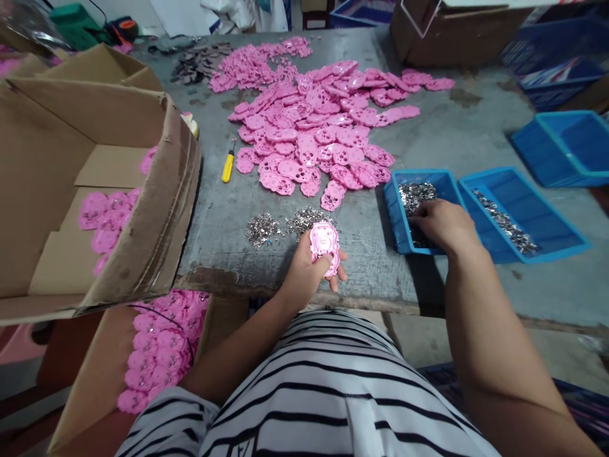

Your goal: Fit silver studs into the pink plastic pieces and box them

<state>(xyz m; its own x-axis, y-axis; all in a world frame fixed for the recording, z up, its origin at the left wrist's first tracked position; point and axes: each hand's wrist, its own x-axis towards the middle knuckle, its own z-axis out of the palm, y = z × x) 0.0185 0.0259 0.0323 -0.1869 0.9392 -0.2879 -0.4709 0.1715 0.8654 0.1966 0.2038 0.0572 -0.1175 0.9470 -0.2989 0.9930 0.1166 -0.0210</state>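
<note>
Holding a flat pink plastic plate [324,235]: left hand [309,264], by the bench's [366,266] front edge. Right hand [446,222]'s in a blue plastic bin [396,219], grip hidden.

Before me, a slim yellow-handled screwdriver [228,166] lies on my grey bench [457,139]; a brown cardboard box [451,38] sits far right.

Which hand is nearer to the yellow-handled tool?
Left. The left hand is below and right of the tool in the picture; the right hand is farther right, in a blue bin.
</note>
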